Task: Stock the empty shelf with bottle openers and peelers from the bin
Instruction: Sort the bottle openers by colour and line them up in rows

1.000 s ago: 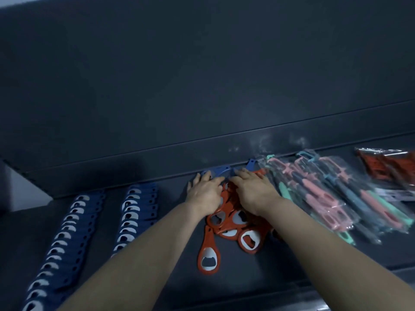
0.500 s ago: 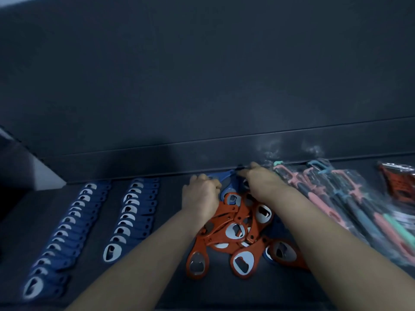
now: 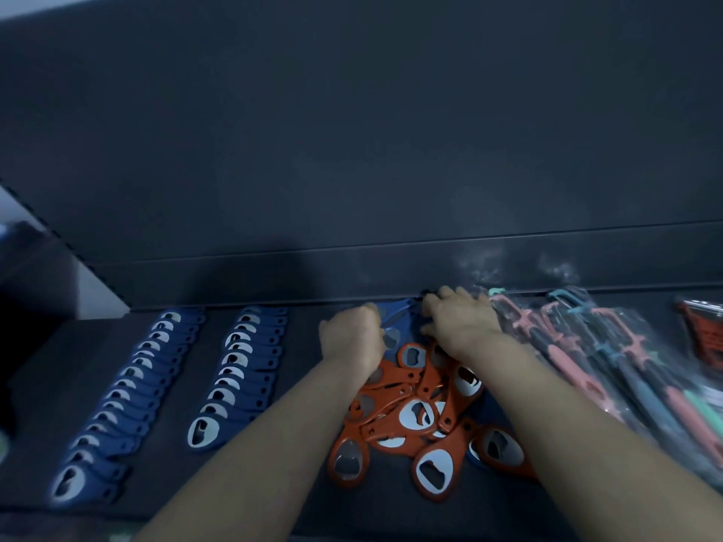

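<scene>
A flat blue bottle opener (image 3: 397,316) is gripped by the curled fingers of the left hand (image 3: 352,336) at the back of the dark shelf (image 3: 305,346). The right hand (image 3: 461,326) is bent just beside it, and its hold cannot be told through the blur. Glossy orange openers (image 3: 410,416) with oval metal heads are heaped beneath, partly hidden by the forearms. Overlapped blue rows (image 3: 238,369) are laid to the left. Bagged peelers (image 3: 587,357) are cut off at the right.

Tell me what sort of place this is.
Probably a shop: many identical blue openers in neat overlapping rows and bagged peelers piled at the right, all on a dark shelf.
</scene>
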A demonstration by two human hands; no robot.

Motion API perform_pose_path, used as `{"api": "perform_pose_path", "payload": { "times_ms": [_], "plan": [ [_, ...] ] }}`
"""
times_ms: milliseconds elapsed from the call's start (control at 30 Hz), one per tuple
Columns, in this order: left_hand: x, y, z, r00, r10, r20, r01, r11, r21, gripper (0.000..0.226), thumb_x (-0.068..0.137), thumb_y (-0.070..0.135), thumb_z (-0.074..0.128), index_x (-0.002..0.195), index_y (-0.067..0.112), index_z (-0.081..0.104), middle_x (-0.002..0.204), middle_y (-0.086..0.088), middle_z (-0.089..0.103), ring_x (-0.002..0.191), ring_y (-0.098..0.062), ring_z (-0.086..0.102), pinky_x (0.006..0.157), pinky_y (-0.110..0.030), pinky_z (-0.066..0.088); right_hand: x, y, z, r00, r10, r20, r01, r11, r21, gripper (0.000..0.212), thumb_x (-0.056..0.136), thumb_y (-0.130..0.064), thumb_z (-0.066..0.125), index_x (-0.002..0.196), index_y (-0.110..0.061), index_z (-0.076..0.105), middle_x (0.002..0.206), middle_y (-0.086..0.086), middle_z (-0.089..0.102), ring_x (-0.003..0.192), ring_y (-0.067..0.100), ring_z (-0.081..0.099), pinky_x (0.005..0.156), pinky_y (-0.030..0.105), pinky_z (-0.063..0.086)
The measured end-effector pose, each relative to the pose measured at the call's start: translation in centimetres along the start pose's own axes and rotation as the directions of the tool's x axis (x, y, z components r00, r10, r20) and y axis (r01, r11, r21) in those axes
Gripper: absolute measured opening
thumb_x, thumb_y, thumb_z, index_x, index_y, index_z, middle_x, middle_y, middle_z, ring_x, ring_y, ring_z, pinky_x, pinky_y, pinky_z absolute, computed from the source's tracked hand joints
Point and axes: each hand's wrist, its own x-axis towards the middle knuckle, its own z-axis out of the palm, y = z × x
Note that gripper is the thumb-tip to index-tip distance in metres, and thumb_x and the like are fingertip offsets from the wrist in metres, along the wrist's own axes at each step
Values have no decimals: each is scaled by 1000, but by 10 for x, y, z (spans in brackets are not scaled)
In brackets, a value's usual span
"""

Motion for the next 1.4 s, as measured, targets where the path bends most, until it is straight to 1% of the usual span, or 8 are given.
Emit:
{"api": "perform_pose_path", "payload": {
  "times_ms": [200,300,433,567,867,1033,1200,1400],
  "plan": [
    [-2,-5,0,1000,10,-19,-10,1000,3,34,88,48,59,108,20,62,104,-1,64,101,-24,58,81,-36,47,-6,4,-3,998,-21,56,14,993,120,39,87,-9,55,125,-20,58,127,9,55,116,30,53,87,34,46],
    [0,-7,2,996,-57,71,56,998,13,45,83,53,64,111,18,62,109,-3,63,105,-25,57,84,-39,50,-4,4,-1,999,23,38,-27,993,119,36,87,-11,60,123,-14,58,124,13,54,114,33,54,88,35,47],
    [6,-6,-1,982,-115,153,134,983,-123,30,79,43,72,87,15,63,96,-2,66,94,-24,60,82,-39,52,0,6,-3,991,84,100,-95,990,108,32,85,-27,67,114,-15,63,122,11,61,112,30,59,86,33,47],
    [2,-2,-7,996,-92,18,93,945,-313,25,84,31,71,94,13,56,84,0,63,83,-21,62,69,-31,48,1,12,-7,988,78,132,-101,979,176,39,83,-39,68,116,-19,59,123,5,60,113,26,57,89,33,45],
    [-40,-85,-42,989,-142,-39,82,756,-650,26,73,14,81,80,24,57,78,-1,65,74,-17,63,68,-28,50,-26,-42,-24,985,-22,-171,93,903,420,30,68,-30,79,96,-28,67,96,-4,71,96,22,65,80,31,50],
    [-84,-161,-70,994,-89,60,106,710,-696,28,62,12,86,78,21,65,73,-3,68,66,-19,64,58,-28,49,-46,-116,-18,963,-145,-227,244,828,505,20,70,-20,78,88,-21,69,86,-2,65,88,21,61,68,27,40],
    [-116,-229,-78,990,52,130,47,755,-655,27,57,18,86,75,28,70,74,-5,72,71,-19,67,71,-42,55,-73,-177,-9,964,-137,-229,247,784,569,19,72,-21,80,86,-23,68,80,-8,63,80,12,59,68,24,39],
    [-121,-256,-69,978,183,104,-111,868,-485,25,68,13,84,81,27,67,78,7,62,64,-3,56,65,-20,48,-96,-218,4,982,-41,-184,153,746,648,24,71,-18,82,82,-24,62,70,-13,61,67,6,57,59,15,38]
  ]
}}
